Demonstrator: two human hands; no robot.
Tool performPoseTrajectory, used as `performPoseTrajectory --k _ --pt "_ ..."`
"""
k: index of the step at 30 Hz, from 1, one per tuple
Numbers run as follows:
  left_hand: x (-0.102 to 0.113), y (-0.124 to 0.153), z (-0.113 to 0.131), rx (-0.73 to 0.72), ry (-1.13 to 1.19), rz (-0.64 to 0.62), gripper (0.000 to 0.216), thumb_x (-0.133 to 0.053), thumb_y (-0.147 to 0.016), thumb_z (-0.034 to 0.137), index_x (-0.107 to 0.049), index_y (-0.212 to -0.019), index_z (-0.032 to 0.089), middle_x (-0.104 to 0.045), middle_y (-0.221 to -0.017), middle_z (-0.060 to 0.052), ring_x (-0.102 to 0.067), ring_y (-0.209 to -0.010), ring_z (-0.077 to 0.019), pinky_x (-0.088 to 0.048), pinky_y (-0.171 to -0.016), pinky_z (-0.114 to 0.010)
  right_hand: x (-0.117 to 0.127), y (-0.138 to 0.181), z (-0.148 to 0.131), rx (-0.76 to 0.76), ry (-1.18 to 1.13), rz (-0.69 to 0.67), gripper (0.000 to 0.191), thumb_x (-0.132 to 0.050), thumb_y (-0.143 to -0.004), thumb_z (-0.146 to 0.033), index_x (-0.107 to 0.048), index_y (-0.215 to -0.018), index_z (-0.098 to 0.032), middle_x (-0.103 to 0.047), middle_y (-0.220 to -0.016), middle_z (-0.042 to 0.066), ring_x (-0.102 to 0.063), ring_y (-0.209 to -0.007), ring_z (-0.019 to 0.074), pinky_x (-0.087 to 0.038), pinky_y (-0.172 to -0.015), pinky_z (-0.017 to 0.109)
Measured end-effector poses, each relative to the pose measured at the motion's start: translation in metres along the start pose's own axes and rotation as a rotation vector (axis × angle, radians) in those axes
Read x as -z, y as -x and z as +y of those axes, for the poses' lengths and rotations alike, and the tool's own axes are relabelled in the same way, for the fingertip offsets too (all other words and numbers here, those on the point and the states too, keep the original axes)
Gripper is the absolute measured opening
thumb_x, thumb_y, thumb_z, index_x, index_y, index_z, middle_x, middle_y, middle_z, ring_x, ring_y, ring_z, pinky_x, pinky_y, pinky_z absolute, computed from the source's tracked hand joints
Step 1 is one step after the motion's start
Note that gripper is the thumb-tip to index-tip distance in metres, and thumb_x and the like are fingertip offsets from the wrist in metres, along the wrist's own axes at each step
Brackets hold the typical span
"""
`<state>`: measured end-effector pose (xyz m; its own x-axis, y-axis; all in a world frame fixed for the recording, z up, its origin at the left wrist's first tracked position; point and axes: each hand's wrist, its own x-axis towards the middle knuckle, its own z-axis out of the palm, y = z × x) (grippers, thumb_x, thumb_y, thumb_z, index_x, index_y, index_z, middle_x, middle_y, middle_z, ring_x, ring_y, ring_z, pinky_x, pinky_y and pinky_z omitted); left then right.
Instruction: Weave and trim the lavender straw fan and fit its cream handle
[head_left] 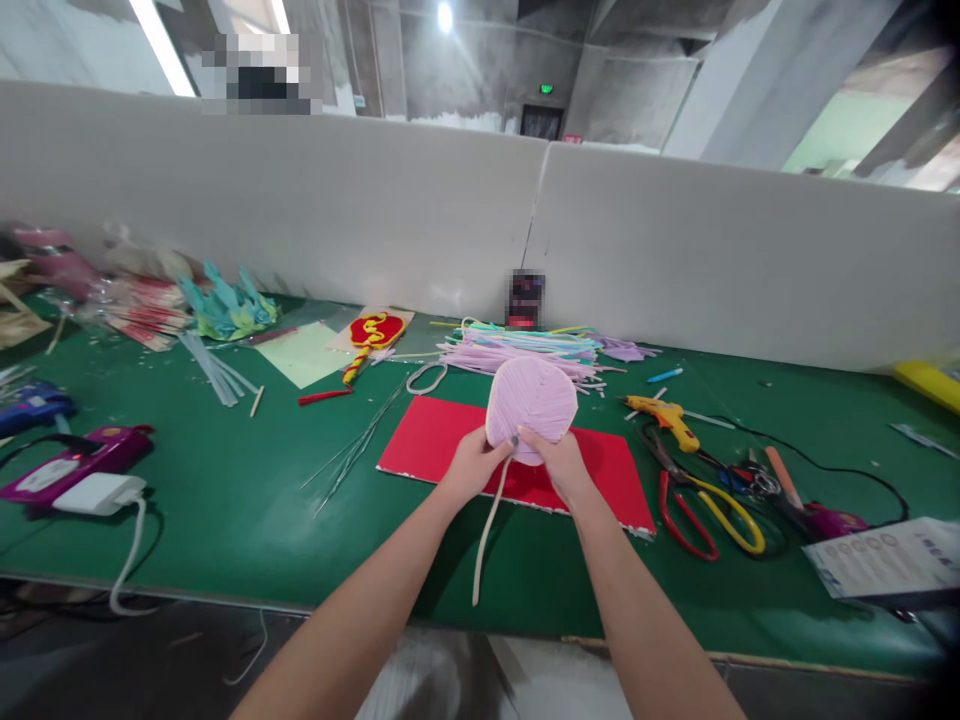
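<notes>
Both hands hold a rounded lilac fan-shaped piece [531,400] with a cream edge, its surface made of slanting fuzzy strips. My left hand [477,462] grips its lower left edge, the thumb pressed on the front. At the lower right, my right hand [553,458] grips it the same way, both thumbs close together. From the bottom hangs a loose cream strip [489,530], reaching down toward the table's front. Below the piece lies a red board [427,440] with worn white edges. The fingers behind the piece are hidden.
Pipe cleaners [480,352] in lilac, mint and yellow lie behind the board. Scissors [686,500] and a yellow glue gun [667,418] sit right. A red-and-yellow fan [375,335], thin wires [360,445] and a purple power strip [82,465] are left. A white partition [337,210] stands behind.
</notes>
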<state>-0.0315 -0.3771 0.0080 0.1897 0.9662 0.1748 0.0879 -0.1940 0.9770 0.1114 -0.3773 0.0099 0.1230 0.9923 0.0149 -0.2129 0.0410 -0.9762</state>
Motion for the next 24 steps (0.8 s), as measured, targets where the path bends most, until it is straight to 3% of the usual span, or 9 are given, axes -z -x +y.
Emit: performPoseTrajectory --k 10,13,16,24 --pt "0.008 -0.009 -0.003 -0.019 0.082 0.163 0.029 -0.057 -0.074 0.039 -0.061 -0.089 0.015 -0.066 -0.087 -0.004 -0.058 -0.083 -0.019 -0.044 -0.073 -0.028 -0.007 0.0 0.003 -0.008 -0.06 -0.088 0.048 -0.077 -0.054 -0.032 -0.067 -0.098 -0.018 -0.069 -0.102 0.005 -0.062 -0.096 0.0247 -0.051 -0.083 0.038" --pt "0.011 -0.011 -0.006 0.001 0.15 0.181 0.028 -0.06 -0.072 0.041 -0.06 -0.082 0.015 -0.063 -0.078 -0.002 -0.057 -0.075 -0.0166 -0.044 -0.067 -0.025 -0.003 -0.003 0.009 -0.042 -0.064 -0.066 0.04 -0.075 -0.058 -0.038 -0.068 -0.089 -0.015 -0.073 -0.084 0.006 -0.067 -0.077 0.0241 -0.054 -0.064 0.033" --pt "0.012 -0.012 -0.007 0.025 0.24 0.173 0.03 -0.061 -0.07 0.042 -0.06 -0.085 0.015 -0.063 -0.081 -0.002 -0.057 -0.078 -0.0161 -0.044 -0.069 -0.025 0.002 -0.007 0.011 -0.056 -0.091 -0.002 0.039 -0.067 -0.064 -0.048 -0.067 -0.085 -0.014 -0.071 -0.066 0.005 -0.065 -0.057 0.0214 -0.05 -0.047 0.03" --pt "0.007 -0.01 -0.007 0.074 0.462 0.092 0.033 -0.066 -0.067 0.04 -0.059 -0.088 0.016 -0.062 -0.08 -0.001 -0.057 -0.073 -0.0137 -0.045 -0.066 -0.024 0.004 -0.009 0.005 -0.1 -0.23 0.054 0.04 -0.069 -0.063 -0.047 -0.065 -0.093 -0.02 -0.073 -0.084 0.003 -0.066 -0.072 0.0212 -0.053 -0.057 0.03"
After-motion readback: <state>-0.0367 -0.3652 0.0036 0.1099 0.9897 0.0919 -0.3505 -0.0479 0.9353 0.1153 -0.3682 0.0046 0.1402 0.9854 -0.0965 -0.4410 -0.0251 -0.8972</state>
